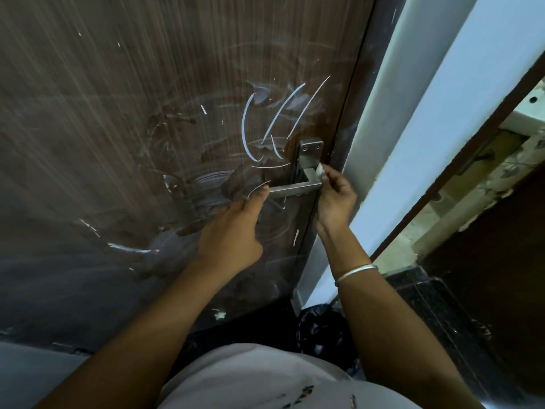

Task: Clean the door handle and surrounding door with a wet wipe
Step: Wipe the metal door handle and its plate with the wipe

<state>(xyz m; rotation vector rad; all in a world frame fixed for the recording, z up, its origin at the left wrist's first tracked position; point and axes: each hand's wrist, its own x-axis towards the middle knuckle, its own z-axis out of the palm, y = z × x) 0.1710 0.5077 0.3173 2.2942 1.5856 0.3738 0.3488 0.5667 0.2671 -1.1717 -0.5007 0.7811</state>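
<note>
A dark brown door [124,119] fills the left and middle of the view, streaked with white smears and scratch marks around the handle. The metal lever handle [295,188] sticks out from a steel plate [309,153] near the door's right edge. My left hand [233,228] reaches up from below, its fingertips touching the free end of the lever. My right hand [334,196] pinches a small crumpled white wet wipe [319,170] against the lever's neck, just under the plate.
A pale blue-white door frame [413,137] runs diagonally right of the door. Beyond it are a second dark door edge [477,137] and a tiled room. A black bag [321,329] lies on the dark floor below the handle.
</note>
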